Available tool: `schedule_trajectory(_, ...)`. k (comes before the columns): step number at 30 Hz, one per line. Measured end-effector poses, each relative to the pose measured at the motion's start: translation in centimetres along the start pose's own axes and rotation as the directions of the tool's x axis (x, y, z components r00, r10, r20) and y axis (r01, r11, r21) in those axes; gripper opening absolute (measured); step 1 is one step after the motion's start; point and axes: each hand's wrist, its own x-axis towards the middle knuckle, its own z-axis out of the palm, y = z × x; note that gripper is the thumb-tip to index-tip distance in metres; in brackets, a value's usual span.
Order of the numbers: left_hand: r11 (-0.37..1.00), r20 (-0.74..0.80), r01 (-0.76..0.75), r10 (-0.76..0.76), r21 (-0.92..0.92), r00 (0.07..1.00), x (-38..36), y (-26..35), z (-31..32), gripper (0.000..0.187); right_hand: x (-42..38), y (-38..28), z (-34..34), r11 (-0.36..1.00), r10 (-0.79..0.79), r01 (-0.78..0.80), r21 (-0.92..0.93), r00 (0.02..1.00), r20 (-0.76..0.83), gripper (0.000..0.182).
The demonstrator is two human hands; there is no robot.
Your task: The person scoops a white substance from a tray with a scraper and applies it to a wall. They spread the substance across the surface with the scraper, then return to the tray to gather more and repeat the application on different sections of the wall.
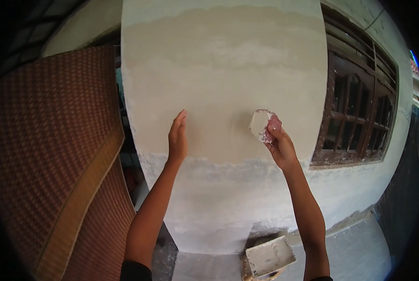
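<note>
My right hand point(281, 146) grips a reddish putty scraper point(273, 123), held up in front of the wall. Pale, wet-looking putty point(260, 122) covers its left part and clings along its edges. My left hand point(177, 136) is raised with nothing in it, its fingers stretched out and its palm turned to the right. Behind both hands stands the wall point(223, 93), with a damp beige coat across its upper part. That coat stops at an uneven line just below hand height, above whiter, patchy wall.
Low in front of the wall sits a rectangular tray point(291, 256) smeared with putty. A brown wooden window point(359, 105) is set into the wall at the right. At the left, a woven brown screen point(59, 126) hangs close to the wall's corner.
</note>
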Motion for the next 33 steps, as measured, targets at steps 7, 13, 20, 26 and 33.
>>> schedule_trajectory(7,0.997,-0.026,-0.072,0.073,0.02,0.997,6.8,-0.3,-8.9,0.041,4.4,1.3,12.5,0.977,-0.126,0.135,-0.165,0.99,0.059,0.036)
schedule_trajectory(13,0.992,-0.048,-0.109,0.112,0.06,0.993,10.0,-2.1,-11.5,0.041,8.9,2.6,20.7,0.887,-0.274,0.322,-0.332,0.944,0.185,0.031)
schedule_trajectory(20,0.989,-0.102,-0.129,0.136,0.074,0.985,12.5,-2.9,-13.0,0.04,14.8,3.4,26.9,0.428,-0.564,0.628,-0.65,0.748,0.351,0.025)
schedule_trajectory(26,0.967,-0.122,-0.203,0.222,0.152,0.967,15.1,-4.7,-14.8,0.04,16.2,5.4,30.6,-0.001,-0.648,0.795,-0.606,0.461,0.606,0.029)
schedule_trajectory(33,0.892,-0.067,-0.332,0.368,0.308,0.927,17.3,-7.2,-16.8,0.045,20.0,10.0,32.6,-0.484,-0.637,0.683,-0.547,0.154,0.755,0.041)
